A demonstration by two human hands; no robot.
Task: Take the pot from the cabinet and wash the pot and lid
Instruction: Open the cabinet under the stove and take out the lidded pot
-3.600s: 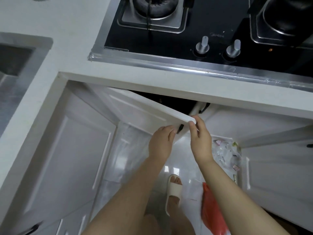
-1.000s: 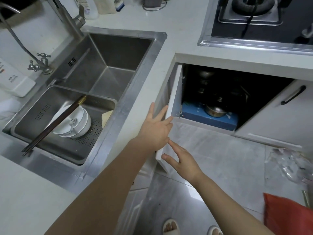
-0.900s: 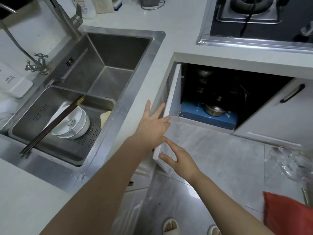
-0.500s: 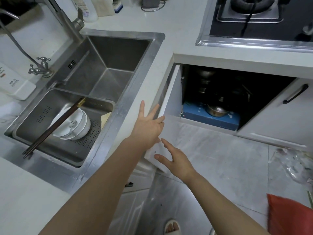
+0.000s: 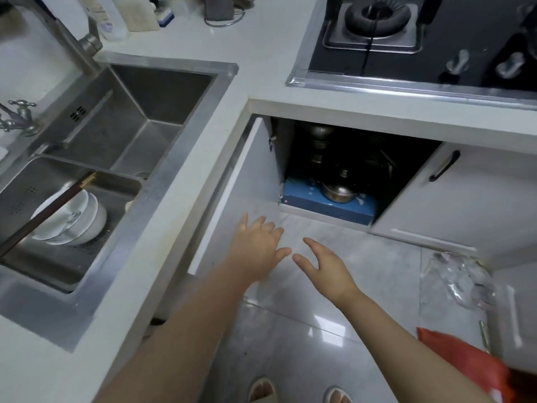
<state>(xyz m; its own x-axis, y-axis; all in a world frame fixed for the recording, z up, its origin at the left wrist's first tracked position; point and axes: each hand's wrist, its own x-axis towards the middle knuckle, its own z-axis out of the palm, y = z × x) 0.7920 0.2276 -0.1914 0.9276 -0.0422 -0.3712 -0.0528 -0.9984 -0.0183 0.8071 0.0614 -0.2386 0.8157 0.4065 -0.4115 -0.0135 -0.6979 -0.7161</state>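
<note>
Door (image 5: pixel 247 181) now swung fully open; both hands off it. Left hand (image 5: pixel 258 248) and right hand (image 5: pixel 322 269) spread, empty, above floor. Pot (image 5: pixel 338 191) with lid (image 5: pixel 344 174) sits on blue box (image 5: pixel 325 206) inside cabinet. Steel: probably rigid, moderately heavy, slick; grip side handles, lid may slide.

head view, steeply down over open cabinet (image 5: pixel 334 175)

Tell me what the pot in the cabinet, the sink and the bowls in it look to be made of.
Pot: probably polished stainless steel, silvery with bright glints on the lid; its body is partly in shadow.
Sink: brushed stainless steel, by its dull grey sheen and soft streaked reflections.
Bowls: likely glazed ceramic or porcelain, plain white with a smooth gloss; melamine cannot be ruled out.
</note>
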